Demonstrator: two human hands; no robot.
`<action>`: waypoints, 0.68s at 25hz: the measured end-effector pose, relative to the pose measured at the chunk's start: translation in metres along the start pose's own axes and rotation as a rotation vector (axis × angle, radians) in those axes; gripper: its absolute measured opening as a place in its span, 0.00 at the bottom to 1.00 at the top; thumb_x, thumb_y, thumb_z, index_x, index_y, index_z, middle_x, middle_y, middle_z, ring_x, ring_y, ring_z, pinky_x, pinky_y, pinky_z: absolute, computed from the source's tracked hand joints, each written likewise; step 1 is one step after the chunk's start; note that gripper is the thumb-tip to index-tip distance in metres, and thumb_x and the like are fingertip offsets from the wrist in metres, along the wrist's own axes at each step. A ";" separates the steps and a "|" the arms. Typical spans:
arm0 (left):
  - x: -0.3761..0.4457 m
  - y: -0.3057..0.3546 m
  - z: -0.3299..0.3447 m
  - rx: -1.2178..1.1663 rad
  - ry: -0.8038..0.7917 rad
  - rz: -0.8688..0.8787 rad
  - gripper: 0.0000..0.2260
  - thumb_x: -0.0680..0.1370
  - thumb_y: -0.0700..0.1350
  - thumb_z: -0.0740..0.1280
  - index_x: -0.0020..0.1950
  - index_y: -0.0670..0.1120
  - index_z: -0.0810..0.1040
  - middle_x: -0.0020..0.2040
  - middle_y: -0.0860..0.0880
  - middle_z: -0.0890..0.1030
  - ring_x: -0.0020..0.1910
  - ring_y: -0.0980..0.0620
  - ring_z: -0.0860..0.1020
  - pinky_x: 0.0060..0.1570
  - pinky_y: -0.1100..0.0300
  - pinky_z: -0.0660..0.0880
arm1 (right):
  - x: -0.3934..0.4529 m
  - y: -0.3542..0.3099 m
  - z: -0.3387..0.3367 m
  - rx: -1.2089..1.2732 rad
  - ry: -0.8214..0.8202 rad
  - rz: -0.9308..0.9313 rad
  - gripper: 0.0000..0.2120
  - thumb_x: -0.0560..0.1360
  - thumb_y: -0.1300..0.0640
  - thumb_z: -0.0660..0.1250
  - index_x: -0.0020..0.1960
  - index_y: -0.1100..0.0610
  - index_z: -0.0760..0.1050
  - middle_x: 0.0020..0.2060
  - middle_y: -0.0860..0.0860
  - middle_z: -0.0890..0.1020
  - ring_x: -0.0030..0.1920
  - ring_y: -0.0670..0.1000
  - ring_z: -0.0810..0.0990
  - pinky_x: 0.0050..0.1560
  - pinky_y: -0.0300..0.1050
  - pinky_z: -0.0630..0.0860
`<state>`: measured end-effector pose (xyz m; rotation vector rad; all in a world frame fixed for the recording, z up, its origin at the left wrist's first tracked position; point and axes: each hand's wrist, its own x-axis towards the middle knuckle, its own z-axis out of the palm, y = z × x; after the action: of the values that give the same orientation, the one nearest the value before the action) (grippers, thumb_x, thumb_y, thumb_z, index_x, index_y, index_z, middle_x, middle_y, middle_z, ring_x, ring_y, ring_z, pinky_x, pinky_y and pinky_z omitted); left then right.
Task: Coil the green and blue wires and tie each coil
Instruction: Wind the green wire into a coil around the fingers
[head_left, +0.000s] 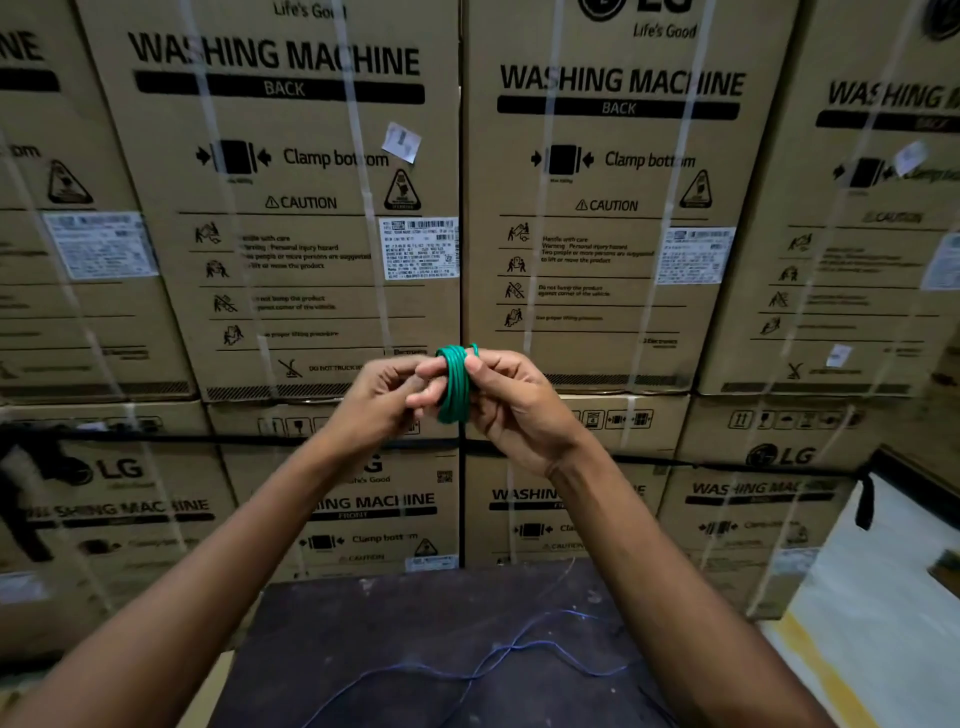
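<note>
The green wire (454, 383) is wound into a small tight coil, held up at chest height between both hands. My left hand (385, 396) has two fingers pushed through the coil from the left. My right hand (511, 400) pinches the coil from the right, thumb pressed on its windings. A short green end sticks up at the top of the coil beside my right fingertips. The blue wire (498, 656) lies loose and uncoiled in long curves on the dark tabletop (395, 634) below my arms.
A wall of stacked cardboard washing-machine boxes (291, 208) bound with clear straps rises right behind the table. At the lower right lies a white sheet (883, 613) with a yellow stripe along the floor.
</note>
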<state>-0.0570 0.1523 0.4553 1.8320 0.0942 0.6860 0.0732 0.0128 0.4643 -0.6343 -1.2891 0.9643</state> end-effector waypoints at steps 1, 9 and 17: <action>-0.004 -0.005 0.010 0.005 0.012 -0.024 0.11 0.85 0.41 0.60 0.56 0.37 0.80 0.38 0.45 0.77 0.33 0.55 0.72 0.33 0.62 0.67 | 0.002 0.001 0.000 0.010 0.037 -0.020 0.17 0.85 0.59 0.55 0.63 0.69 0.77 0.50 0.60 0.85 0.53 0.56 0.84 0.59 0.47 0.81; -0.023 -0.015 0.038 0.466 0.098 0.087 0.14 0.85 0.40 0.60 0.43 0.54 0.77 0.29 0.50 0.79 0.25 0.58 0.71 0.28 0.65 0.66 | 0.006 0.015 -0.009 0.008 0.271 -0.067 0.18 0.87 0.58 0.53 0.65 0.68 0.76 0.47 0.57 0.86 0.57 0.60 0.80 0.59 0.47 0.79; -0.054 -0.004 0.036 1.200 0.003 0.273 0.12 0.84 0.55 0.55 0.54 0.53 0.76 0.46 0.54 0.83 0.45 0.50 0.81 0.38 0.50 0.79 | 0.013 0.026 -0.019 -0.088 0.386 -0.138 0.16 0.86 0.60 0.55 0.60 0.68 0.78 0.46 0.59 0.85 0.58 0.64 0.82 0.64 0.51 0.79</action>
<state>-0.0832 0.1028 0.4219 3.0291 0.3105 0.9148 0.0853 0.0392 0.4454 -0.7486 -1.0192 0.6368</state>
